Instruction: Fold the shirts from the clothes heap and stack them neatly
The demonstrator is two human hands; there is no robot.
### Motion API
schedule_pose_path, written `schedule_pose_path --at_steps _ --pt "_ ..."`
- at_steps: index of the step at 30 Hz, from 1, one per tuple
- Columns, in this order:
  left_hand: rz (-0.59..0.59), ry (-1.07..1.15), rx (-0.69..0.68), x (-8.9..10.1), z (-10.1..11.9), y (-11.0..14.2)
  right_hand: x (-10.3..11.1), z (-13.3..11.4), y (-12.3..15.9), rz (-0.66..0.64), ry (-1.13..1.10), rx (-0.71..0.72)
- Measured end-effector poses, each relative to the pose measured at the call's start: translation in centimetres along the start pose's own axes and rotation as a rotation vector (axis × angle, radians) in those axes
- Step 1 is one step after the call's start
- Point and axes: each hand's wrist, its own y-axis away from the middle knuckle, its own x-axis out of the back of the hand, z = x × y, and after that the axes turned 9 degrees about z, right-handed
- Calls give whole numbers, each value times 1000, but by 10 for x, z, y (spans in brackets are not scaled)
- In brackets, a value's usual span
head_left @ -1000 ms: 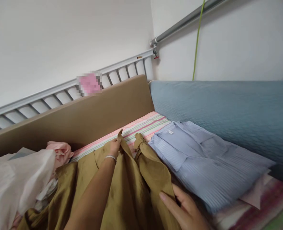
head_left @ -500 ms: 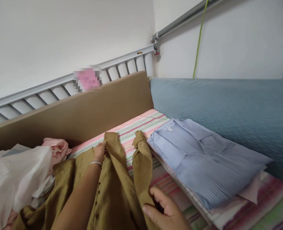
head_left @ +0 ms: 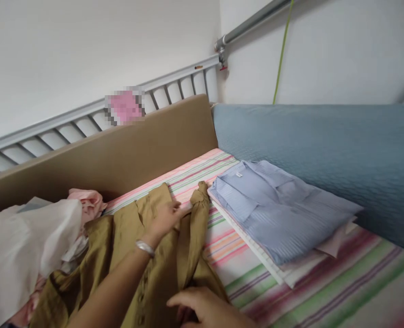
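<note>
An olive-green garment (head_left: 126,237) with a row of small buttons is spread over the striped bed. My left hand (head_left: 167,217), a silver bracelet at its wrist, rests palm down on its upper part, fingers stretched toward the sleeve (head_left: 199,218). That sleeve's far end looks gathered or knotted. Low in the view, my right hand (head_left: 207,309) is over the garment's near right side. Its index finger is bent and apart from the thumb, with no cloth visibly gripped. The lower parts of both arms' surroundings run out of view.
A folded blue striped shirt (head_left: 273,209) tops a stack of clothes at right. White cloth (head_left: 27,250) and pink cloth (head_left: 87,202) are heaped at left. A brown board (head_left: 147,146) and blue padded panel (head_left: 311,150) border the striped sheet (head_left: 249,278); a radiator (head_left: 68,132) stands behind.
My left hand has let go of the garment's upper edge and moved right toward the sleeve. My right hand has released the sleeve and drawn lower. The sleeve now lies closer to the body.
</note>
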Motion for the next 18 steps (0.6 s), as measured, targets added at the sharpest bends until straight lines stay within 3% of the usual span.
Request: schedule_pose_path --at_steps 2,5,8,10,11,14,16,18 --pt "-128 -141 -36 -30 19 20 9 -9 9 2 31 29" --pt "-180 -251 -19 -63 35 37 39 -18 23 44 -16 -6" --pt "-108 -170 -41 -59 45 40 77 -15 34 405 -140 -130" --pt "-29 -91 -73 -32 48 43 93 -9 38 648 -153 -231" --pt "20 -35 -83 -12 48 46 96 -6 38 705 -123 -271" --pt "217 310 -23 55 34 66 92 3 33 627 14 -283" --pt "386 573 99 97 13 87 82 9 27 538 68 -244" --pt "515 667 236 130 -15 110 74 13 22 490 86 -238"
